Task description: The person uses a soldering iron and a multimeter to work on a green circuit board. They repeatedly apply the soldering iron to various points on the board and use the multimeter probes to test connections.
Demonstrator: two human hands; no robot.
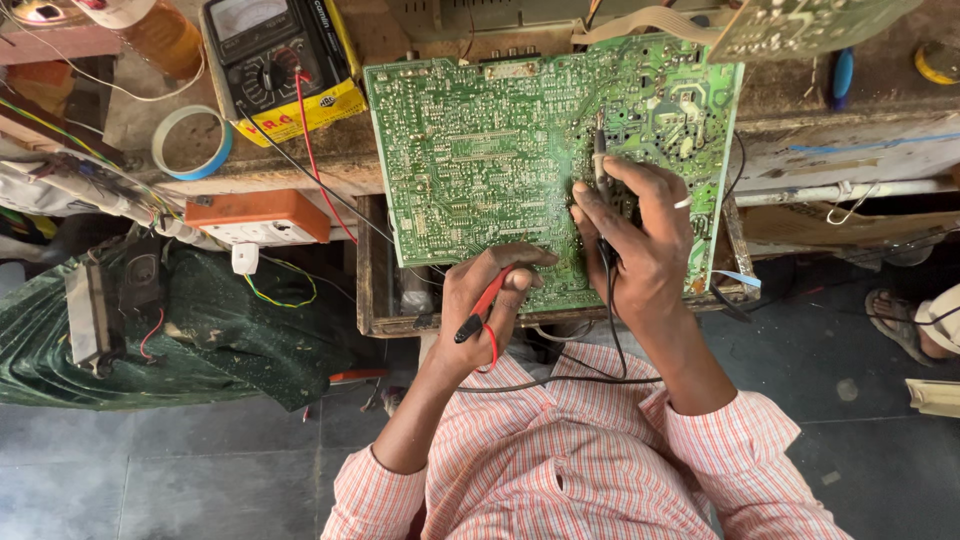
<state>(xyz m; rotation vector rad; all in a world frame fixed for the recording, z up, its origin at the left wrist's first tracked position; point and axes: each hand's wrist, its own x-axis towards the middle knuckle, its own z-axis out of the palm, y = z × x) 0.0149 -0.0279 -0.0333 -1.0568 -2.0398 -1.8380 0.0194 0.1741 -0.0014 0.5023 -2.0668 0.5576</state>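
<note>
Two probes touch the green circuit board (520,160) overhanging the counter's front edge: your left hand (485,300) grasps the red probe (484,303), your right hand (635,235) the black probe (601,170), both tips hidden by fingers.

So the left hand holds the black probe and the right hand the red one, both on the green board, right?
Not quite: the colours are swapped. In the head view the left hand holds the red probe and the right hand holds the black probe. Both are on the green board, as you said.
</note>
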